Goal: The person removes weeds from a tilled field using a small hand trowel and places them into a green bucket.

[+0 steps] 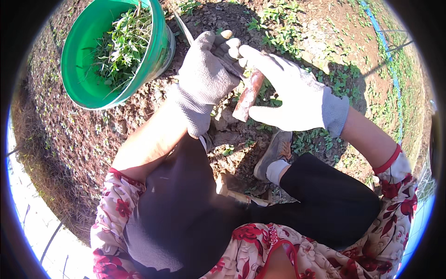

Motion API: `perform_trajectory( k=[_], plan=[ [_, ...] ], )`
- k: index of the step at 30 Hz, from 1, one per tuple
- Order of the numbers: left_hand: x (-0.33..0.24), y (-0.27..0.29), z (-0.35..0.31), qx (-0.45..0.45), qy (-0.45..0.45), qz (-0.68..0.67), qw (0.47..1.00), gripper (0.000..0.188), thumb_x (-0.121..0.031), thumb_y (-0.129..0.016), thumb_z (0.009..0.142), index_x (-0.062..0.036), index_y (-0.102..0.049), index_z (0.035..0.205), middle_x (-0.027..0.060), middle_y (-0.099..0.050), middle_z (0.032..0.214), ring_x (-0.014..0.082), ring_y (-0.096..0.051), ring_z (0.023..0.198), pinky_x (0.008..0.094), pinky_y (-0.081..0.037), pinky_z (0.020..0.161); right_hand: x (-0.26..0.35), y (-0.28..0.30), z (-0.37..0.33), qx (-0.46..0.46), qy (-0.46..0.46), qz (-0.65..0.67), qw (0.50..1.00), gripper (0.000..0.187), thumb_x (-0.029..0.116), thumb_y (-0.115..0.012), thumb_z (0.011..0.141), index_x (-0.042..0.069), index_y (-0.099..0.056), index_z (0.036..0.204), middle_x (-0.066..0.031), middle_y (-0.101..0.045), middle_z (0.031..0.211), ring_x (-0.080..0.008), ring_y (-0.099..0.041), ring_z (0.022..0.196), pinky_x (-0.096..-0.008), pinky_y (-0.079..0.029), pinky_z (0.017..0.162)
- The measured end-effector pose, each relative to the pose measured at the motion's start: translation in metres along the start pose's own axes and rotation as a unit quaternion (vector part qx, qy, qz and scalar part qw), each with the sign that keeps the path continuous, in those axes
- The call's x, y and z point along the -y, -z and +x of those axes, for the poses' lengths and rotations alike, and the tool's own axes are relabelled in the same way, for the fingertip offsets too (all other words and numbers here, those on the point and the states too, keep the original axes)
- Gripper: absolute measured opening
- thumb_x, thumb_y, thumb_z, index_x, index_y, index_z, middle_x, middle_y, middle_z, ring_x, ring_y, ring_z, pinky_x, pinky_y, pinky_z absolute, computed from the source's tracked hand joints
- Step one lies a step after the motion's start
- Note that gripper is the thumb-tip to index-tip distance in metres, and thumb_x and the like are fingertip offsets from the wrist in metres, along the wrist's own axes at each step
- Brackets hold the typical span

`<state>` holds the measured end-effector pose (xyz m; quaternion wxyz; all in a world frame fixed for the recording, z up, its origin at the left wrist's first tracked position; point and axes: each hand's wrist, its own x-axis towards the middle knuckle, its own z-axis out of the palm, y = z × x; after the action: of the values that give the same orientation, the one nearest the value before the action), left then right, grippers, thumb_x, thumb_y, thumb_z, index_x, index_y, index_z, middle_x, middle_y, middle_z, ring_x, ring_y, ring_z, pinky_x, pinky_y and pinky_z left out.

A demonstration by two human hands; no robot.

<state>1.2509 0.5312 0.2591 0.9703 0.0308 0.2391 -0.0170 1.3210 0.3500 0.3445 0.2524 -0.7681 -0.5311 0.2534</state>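
Both my hands wear pale gloves with grey cuffs. My left hand (pixel 206 72) is closed around the metal part of a hand tool with a worn reddish-brown wooden handle (pixel 249 95). A narrow metal blade (pixel 184 29) shows beyond that hand, near the bucket; the full shape of the tool is hidden by the glove. My right hand (pixel 290 90) lies beside the handle, fingers stretched out and thumb apart, its fingertips close to those of the left hand. Whether its palm touches the handle is hidden.
A green bucket (pixel 76 69) holding pulled green plants (pixel 125 49) stands at the upper left. Small green seedlings (pixel 283 32) grow in the dry soil ahead. A blue hose (pixel 392 65) runs along the right. My shoe (pixel 274 151) rests below the right hand.
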Motion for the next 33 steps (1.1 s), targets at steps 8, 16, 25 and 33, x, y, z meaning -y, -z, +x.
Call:
perform_trajectory(
  k=[8, 16, 25, 33],
  plan=[
    [0.008, 0.013, -0.009, -0.086, -0.05, -0.027, 0.995, 0.03, -0.027, -0.036, 0.099, -0.0034, -0.051, 0.11, 0.0165, -0.061, 0.106, 0.0339, -0.058, 0.103, 0.0515, -0.046, 0.092, 0.039, -0.074, 0.035, -0.264, -0.206, 0.349, 0.876, 0.083, 0.013, -0.073, 0.078, 0.001, -0.025, 0.145, -0.0167, -0.049, 0.131, -0.0242, -0.056, 0.111, -0.0295, -0.053, 0.073],
    [0.013, 0.069, -0.02, 0.032, 0.103, 0.293, 0.95, 0.036, -0.03, -0.056, 0.095, -0.0046, -0.052, 0.121, 0.0123, -0.061, 0.103, 0.0256, -0.06, 0.091, 0.0405, -0.051, 0.076, 0.012, -0.12, -0.002, -0.26, -0.356, 0.75, 0.494, 0.017, 0.018, -0.053, 0.096, 0.003, -0.06, 0.098, -0.0007, -0.055, 0.076, -0.0074, -0.048, 0.059, -0.0217, -0.04, 0.051],
    [-0.001, 0.104, -0.058, -0.067, -0.005, 0.986, 0.152, 0.053, -0.057, -0.064, 0.075, -0.0106, -0.071, 0.1, 0.0118, -0.058, 0.116, 0.0317, -0.047, 0.117, 0.0499, -0.034, 0.097, 0.009, -0.104, -0.038, -0.234, -0.365, 0.409, 0.803, 0.023, 0.007, -0.068, 0.084, 0.002, -0.063, 0.106, 0.006, -0.056, 0.072, -0.0029, -0.047, 0.057, -0.0198, -0.038, 0.051],
    [-0.004, 0.138, -0.041, -0.034, -0.089, 0.993, 0.063, 0.021, -0.02, -0.055, 0.079, -0.0118, -0.073, 0.086, 0.0087, -0.062, 0.106, 0.0276, -0.053, 0.11, 0.0486, -0.031, 0.104, 0.038, -0.114, -0.019, -0.09, -0.304, -0.028, 0.948, 0.008, 0.013, -0.061, 0.079, 0.008, -0.057, 0.084, -0.0156, -0.057, 0.074, -0.0382, -0.058, 0.07, -0.0467, -0.047, 0.062]
  ],
)
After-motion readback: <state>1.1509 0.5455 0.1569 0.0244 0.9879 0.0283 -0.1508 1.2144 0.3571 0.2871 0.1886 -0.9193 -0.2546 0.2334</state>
